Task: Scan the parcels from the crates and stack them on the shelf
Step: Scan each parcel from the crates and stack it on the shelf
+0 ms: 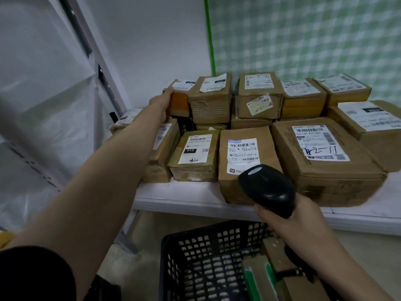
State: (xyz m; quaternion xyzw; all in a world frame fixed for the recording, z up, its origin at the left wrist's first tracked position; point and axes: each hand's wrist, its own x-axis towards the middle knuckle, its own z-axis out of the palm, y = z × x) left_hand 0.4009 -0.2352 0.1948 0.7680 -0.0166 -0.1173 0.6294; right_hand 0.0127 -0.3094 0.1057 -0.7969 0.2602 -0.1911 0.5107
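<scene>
Several brown cardboard parcels with white labels are stacked on the white shelf [180,197]. My left hand [163,103] reaches far back on the left and grips the side of a small parcel [181,97] with orange tape, which sits atop the rear stack. My right hand [290,222] holds a black barcode scanner [268,189] in front of the shelf edge, its head pointing at the parcels. Below, a dark plastic crate [195,257] holds a few more parcels [280,255], partly hidden by my right forearm.
A white wall and a green checked panel stand behind the shelf. A metal shelf post [95,61] and white plastic sheeting [43,94] run along the left. A beige floor lies under the shelf around the crate.
</scene>
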